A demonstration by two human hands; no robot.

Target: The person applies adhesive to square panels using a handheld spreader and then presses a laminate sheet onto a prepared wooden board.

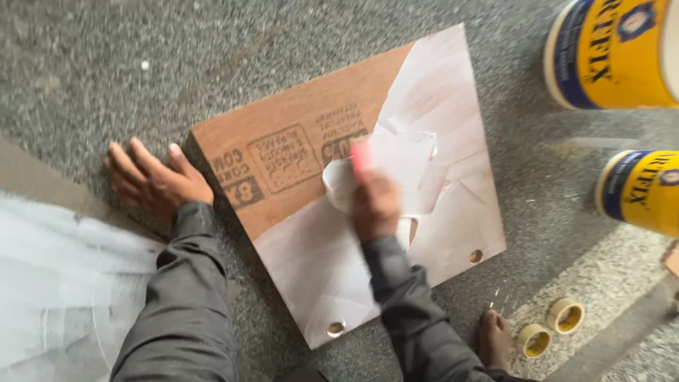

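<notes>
From the head camera, a square plywood board [304, 152] lies flat on a speckled grey stone floor [106, 64], its upper left part still bare brown with dark printed stamps, the rest coated in a white paste [442, 92] that shows broad smear marks. Two small round holes sit near the board's lower edge. The right hand [375, 205] rests on the middle of the board, closed around a scraper [362, 157] with a reddish handle; the hand and tool are blurred, and the blade itself cannot be made out clearly, though it lies against the wet white patch at the board's centre. The left hand [152, 182] is off the board, just beside its left edge, fingers spread and palm flat on the floor, holding nothing. Both arms wear dark grey sleeves. At the left lies a white-coated surface [64, 283]. At the upper right stand two yellow and blue tubs [615, 53], well apart from the board. Two rolls of tape [550, 327] lie on the floor at the lower right, beside a bare foot [494, 339].
</notes>
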